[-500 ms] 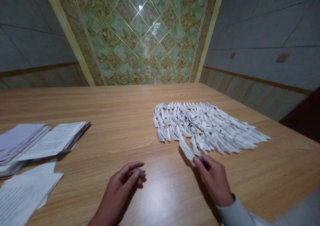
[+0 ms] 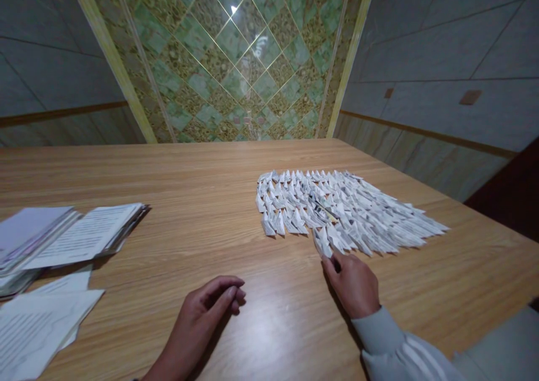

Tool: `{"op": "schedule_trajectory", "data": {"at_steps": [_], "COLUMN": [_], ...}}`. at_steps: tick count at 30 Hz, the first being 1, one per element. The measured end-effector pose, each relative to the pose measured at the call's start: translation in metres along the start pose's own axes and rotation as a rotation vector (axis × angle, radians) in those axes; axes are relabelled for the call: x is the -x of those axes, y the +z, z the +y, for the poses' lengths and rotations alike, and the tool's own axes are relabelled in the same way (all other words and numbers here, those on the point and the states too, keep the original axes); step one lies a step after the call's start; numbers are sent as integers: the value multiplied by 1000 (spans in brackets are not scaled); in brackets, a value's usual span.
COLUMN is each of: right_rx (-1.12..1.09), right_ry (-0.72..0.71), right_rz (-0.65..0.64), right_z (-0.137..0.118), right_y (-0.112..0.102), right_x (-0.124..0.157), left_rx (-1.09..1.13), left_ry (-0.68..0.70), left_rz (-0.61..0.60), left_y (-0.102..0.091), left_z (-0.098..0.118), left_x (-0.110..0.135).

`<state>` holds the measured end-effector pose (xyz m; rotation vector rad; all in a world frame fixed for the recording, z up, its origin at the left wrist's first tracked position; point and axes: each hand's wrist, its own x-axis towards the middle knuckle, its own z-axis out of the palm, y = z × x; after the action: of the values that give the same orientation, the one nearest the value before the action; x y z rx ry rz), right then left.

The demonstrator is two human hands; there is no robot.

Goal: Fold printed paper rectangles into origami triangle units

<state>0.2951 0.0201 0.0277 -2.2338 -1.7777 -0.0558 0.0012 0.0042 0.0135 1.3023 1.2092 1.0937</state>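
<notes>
A wide patch of several small folded white paper pieces (image 2: pixel 349 212) lies in rows on the wooden table (image 2: pixel 202 190), right of centre. My right hand (image 2: pixel 352 284) reaches to its near edge, fingertips pinched on one folded paper piece (image 2: pixel 322 245) that lies against the front row. My left hand (image 2: pixel 201 313) rests on the table to the left, fingers loosely curled together, with nothing visible in it.
A stack of printed booklets (image 2: pixel 67 236) sits at the left edge, with loose printed sheets (image 2: pixel 37 325) in front of it. Tiled walls close the table in at the back and right.
My right hand has pushed forward, carrying the folded piece from a raised position down against the front row of the patch. The left hand has barely moved.
</notes>
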Motion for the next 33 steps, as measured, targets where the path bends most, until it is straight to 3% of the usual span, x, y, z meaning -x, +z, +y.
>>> {"op": "schedule_trajectory", "data": {"at_steps": [4,8,11,14,17,21,25,33], "right_rx": [1,-32,-24,44,112,134,71,46], "right_ry": [5,11,-31,-82,-91,-127,-389,-394], "right_rz": [-27,36,73,74,88,126,55,15], "right_z": [1,5,10,12,12,2,-16,-22], "right_y": [-3,-6,-5,-3,-4,-7,-5,1], "right_x": [0,0,-1,-5,-11,-13,-5,-5], "left_rx": [-28,-122,-333,-523,-577,-545,-518,-465], "left_ry": [30,92,248,508,604,628,639,632], "left_rz": [-10,-42,-128,-247,-327,-317,-283,-289], "left_y": [-1,0,9,24,39,45,41,40], "left_z": [-2,-3,-2,1,5,6,4,4], "left_x": [1,3,3,2,2,3,6,4]}}
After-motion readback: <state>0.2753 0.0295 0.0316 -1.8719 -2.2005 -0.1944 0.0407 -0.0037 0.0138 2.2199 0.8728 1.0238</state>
